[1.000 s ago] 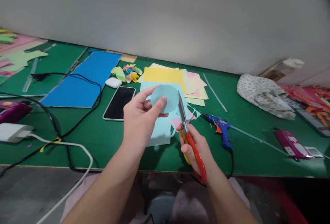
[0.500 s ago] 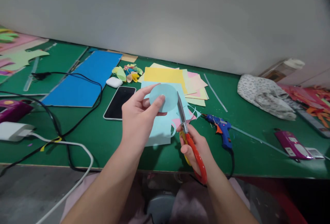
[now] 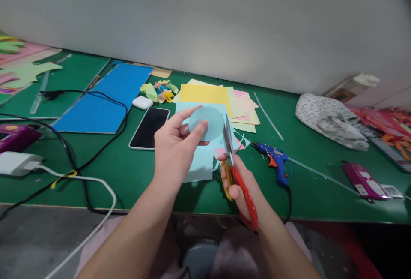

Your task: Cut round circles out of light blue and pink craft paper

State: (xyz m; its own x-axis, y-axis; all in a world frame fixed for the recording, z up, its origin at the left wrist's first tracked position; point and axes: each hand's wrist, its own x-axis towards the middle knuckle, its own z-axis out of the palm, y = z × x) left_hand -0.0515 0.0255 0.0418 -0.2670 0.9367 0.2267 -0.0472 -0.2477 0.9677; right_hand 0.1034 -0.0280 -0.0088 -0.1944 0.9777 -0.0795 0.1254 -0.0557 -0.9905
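Note:
A round light-blue paper disc (image 3: 213, 120) is pinched between the thumb and fingers of my left hand (image 3: 175, 146), held above the table. My right hand (image 3: 245, 182) grips scissors (image 3: 243, 193) with red and yellow handles. Their blades point up and away, parted a little, close by the disc's right edge; whether they touch it I cannot tell. Beneath the hands lies a light-blue sheet (image 3: 199, 165), with thin curled paper offcuts (image 3: 239, 135) at its right. Behind it is a pile of yellow, cream and pink paper (image 3: 205, 93).
A phone (image 3: 149, 129), a white case (image 3: 142, 103) and small paper flowers (image 3: 158, 91) lie left of the sheet. A blue glue gun (image 3: 272, 157) rests at the right. Black and white cables (image 3: 105, 184) cross the left side. A patterned cloth (image 3: 330, 120) sits far right.
My left hand and the disc have shifted slightly right. The scissors have tilted a little to the right, and their handles have spread further apart.

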